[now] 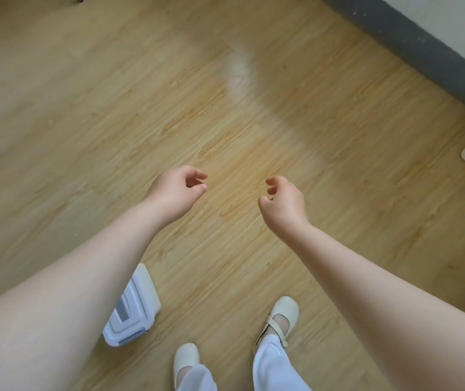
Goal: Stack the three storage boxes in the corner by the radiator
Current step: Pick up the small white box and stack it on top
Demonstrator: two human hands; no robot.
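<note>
- Left hand (176, 190): fingers loosely curled, thumb near the fingertips, nothing pinched between them.
- Right hand (282, 200): the same loose curl, empty, well apart from the left.
- Both hover over bare wood floor (239, 122) (arms stretched forward).
- One white storage box (134, 309) sits on the floor under the left forearm, just beside the left shoe (186, 359).
- Grey skirting (423, 46) runs top right.

A light wood-grain floor (254, 131) fills the view. A grey skirting strip (411, 43) runs under a pale wall (457, 15) at upper right. 2 cream strap shoes (283, 311) (below white trouser legs (275, 365)) stand at the bottom.
</note>
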